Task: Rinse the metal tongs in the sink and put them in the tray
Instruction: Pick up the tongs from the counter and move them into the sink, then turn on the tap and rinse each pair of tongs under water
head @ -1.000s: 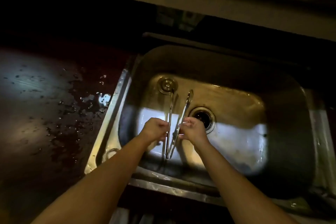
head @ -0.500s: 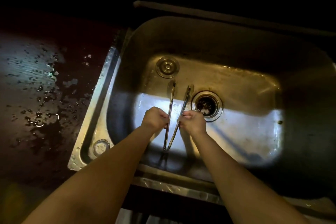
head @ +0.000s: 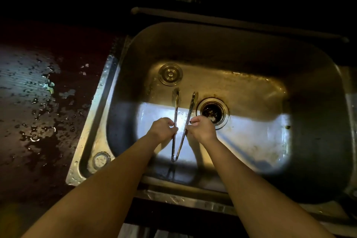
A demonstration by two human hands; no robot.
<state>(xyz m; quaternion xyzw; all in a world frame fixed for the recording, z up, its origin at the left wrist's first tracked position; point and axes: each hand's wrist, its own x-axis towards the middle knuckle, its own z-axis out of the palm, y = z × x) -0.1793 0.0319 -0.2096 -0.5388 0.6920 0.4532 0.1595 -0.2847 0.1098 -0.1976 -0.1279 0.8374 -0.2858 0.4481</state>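
Observation:
The metal tongs [head: 176, 106] hang over the steel sink [head: 251, 60], their two arms spread in a V with the joined end toward me and the tips pointing away. My left hand [head: 162, 130] pinches the left arm at mid-length. My right hand [head: 201, 129] pinches the right arm at the same height. Both hands are inside the basin, above its lit bottom. No running water shows. No tray is in view.
The open drain [head: 212, 112] lies just right of the tongs' tips, and a round metal stopper [head: 170, 74] sits behind them. A wet dark countertop [head: 38, 112] spreads to the left of the sink. A round cap [head: 100, 160] sits in the sink's left rim.
The view has tilted down and nearer to the sink. Both hands keep hold of the tongs, whose arms are spread slightly wider.

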